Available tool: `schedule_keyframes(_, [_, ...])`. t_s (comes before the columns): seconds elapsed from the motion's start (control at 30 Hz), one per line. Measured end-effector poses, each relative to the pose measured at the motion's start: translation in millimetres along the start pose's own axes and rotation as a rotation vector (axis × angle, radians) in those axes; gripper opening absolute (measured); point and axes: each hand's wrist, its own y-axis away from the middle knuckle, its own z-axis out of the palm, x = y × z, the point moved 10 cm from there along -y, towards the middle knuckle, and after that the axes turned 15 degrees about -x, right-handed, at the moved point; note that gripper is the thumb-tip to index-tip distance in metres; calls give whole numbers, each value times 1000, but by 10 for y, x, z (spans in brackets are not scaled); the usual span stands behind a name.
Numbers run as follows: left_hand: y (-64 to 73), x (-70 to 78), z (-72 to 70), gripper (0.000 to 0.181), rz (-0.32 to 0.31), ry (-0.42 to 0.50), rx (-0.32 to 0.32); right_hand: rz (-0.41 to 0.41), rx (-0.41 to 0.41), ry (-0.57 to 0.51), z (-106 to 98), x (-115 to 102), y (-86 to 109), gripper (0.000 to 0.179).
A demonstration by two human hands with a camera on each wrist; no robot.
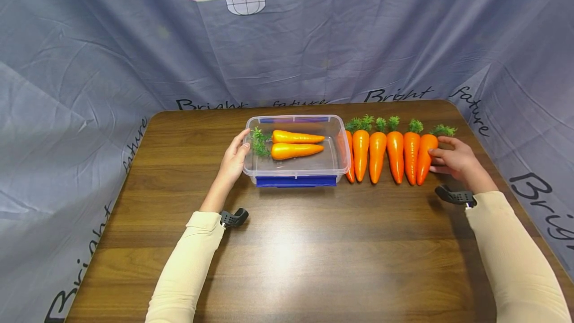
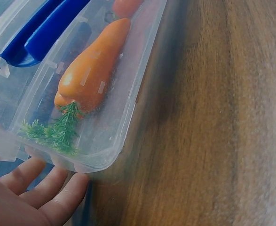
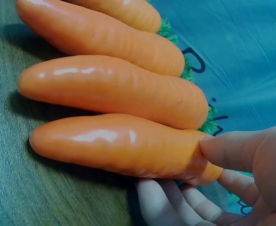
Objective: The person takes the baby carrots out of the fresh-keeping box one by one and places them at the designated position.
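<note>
A clear plastic container point(image 1: 293, 173) with blue clasps stands on the table, two orange carrots point(image 1: 297, 151) with green tops lying side by side in it. My left hand point(image 1: 232, 161) holds its left end, thumb at the rim and fingers point(image 2: 65, 195) against the outer wall. Right of the container, several more carrots point(image 1: 377, 156) lie in a row, tips toward me. With my right hand point(image 1: 457, 158) I grip the rightmost carrot point(image 3: 114, 143) near its leafy end, thumb on top and fingers along its side. That carrot lies close beside its neighbour point(image 3: 109, 89).
The brown wooden table point(image 1: 287, 253) stretches toward me in front of the container. A grey-blue curtain point(image 1: 358, 39) with printed lettering hangs behind and at both sides. The leftmost carrot of the row point(image 1: 350, 163) lies right at the container's right wall.
</note>
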Motion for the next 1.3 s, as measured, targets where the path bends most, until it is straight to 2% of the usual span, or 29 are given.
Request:
schedule_keyframes(0.17, [3, 11, 3, 48, 4, -10, 1, 0, 11, -7, -13, 10, 5, 86])
schedule_keyframes(0.4, [7, -3, -7, 48, -5, -20, -2, 6, 47, 64, -34, 22, 19, 83])
schedule_keyframes(0.57, [0, -14, -7, 49, -27, -9, -7, 0, 27, 27, -18, 25, 1, 84])
schedule_keyframes(0.63, [37, 75, 18, 50, -39, -7, -14, -2, 15, 7, -4, 19, 1, 84])
schedule_keyframes(0.8, [45, 82, 17, 49, -28, -9, -11, 8, 28, 21, -28, 34, 12, 85])
schedule_keyframes(0.87, [6, -13, -7, 48, -17, -9, -5, 8, 50, 23, -61, 43, 21, 84])
schedule_keyframes(0.97, [2, -26, -12, 48, -19, -17, -7, -7, 92, 11, -114, 28, 46, 79])
schedule_keyframes(1.13, [7, -24, -14, 49, -27, -32, -6, -45, 187, 53, -192, -95, 98, 66])
schedule_keyframes(1.3, [12, -11, -16, 48, -33, -37, -9, -88, 218, 170, -85, -378, 130, 73])
